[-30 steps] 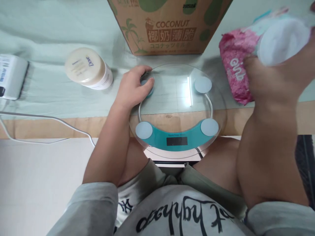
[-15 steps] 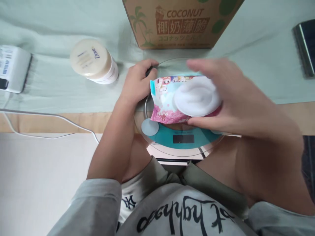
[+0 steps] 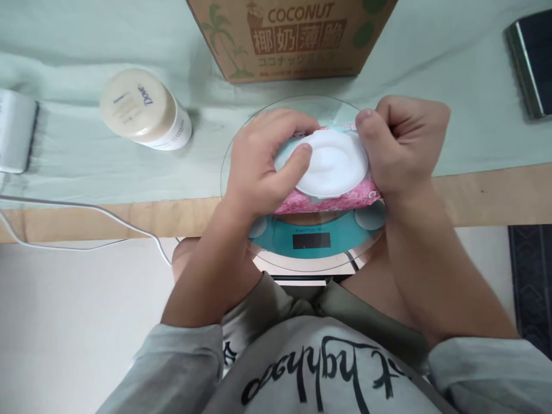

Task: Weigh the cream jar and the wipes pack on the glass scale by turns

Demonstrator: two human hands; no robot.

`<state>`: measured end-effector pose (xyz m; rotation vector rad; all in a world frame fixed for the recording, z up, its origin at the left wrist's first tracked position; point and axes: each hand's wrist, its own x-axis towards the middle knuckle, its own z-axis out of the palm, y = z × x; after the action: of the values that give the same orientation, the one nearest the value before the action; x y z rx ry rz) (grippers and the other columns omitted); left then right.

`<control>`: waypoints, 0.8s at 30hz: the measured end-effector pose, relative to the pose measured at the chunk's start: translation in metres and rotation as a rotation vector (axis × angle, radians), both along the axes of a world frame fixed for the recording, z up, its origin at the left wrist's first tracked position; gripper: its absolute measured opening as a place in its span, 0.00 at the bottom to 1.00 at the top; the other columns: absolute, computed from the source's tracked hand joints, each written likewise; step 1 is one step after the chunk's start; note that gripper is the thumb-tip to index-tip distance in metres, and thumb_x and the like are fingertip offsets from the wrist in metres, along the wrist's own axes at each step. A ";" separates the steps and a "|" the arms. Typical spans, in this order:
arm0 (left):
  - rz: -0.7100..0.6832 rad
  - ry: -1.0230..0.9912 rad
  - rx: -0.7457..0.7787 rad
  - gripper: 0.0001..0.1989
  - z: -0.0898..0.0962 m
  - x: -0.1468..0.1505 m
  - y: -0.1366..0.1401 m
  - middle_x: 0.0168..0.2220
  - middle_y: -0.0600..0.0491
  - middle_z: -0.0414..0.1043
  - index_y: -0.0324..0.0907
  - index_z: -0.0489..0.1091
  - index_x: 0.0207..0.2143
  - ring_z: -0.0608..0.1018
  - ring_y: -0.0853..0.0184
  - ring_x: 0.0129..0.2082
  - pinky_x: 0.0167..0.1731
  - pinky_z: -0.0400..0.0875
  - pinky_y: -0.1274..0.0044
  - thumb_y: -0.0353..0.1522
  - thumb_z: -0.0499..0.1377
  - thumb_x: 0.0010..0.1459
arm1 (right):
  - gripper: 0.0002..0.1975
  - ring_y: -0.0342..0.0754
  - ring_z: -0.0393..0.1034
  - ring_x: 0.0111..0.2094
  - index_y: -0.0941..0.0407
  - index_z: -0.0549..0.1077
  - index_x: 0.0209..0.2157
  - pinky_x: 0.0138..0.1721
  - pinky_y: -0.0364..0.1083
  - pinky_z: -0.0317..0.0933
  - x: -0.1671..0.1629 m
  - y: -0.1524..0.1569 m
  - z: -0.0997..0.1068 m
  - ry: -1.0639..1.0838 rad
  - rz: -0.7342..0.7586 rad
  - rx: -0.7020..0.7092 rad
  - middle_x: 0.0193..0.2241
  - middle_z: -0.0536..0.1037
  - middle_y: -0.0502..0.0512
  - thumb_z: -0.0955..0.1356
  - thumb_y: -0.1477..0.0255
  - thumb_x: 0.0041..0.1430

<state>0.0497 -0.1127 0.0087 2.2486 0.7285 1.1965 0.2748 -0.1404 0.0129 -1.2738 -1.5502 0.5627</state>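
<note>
A pack of wet wipes with a white oval lid lies over a round glass scale, its print pink and light blue. My left hand is curled over the pack's left end, the thumb on the lid's edge and the other fingers along the far side. At the right end, my right hand is closed in a fist, gripping the pack's edge beside its thumb; the grip itself is partly hidden. The scale's dark display faces me, and its near side juts out past the table edge.
A cardboard box stands behind the scale. To the left are a Dove jar, a white device and a white cable hanging over the wooden table edge. A dark glossy object lies at far right.
My left hand has left the scale's rim and taken hold of the pack's left end. My right hand has shifted from around the lid to the pack's right end and closed into a fist.
</note>
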 end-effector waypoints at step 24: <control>-0.156 -0.048 -0.298 0.19 0.006 -0.015 0.013 0.56 0.49 0.83 0.50 0.77 0.60 0.86 0.55 0.57 0.62 0.86 0.61 0.39 0.66 0.69 | 0.40 0.33 0.41 0.29 0.62 0.50 0.23 0.33 0.41 0.46 0.006 0.009 -0.011 0.052 0.050 -0.119 0.23 0.44 0.52 0.70 0.47 0.72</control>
<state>0.0351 -0.0996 0.0145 1.9844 0.6522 0.9925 0.2810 -0.1316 0.0015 -1.3019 -1.5276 0.7238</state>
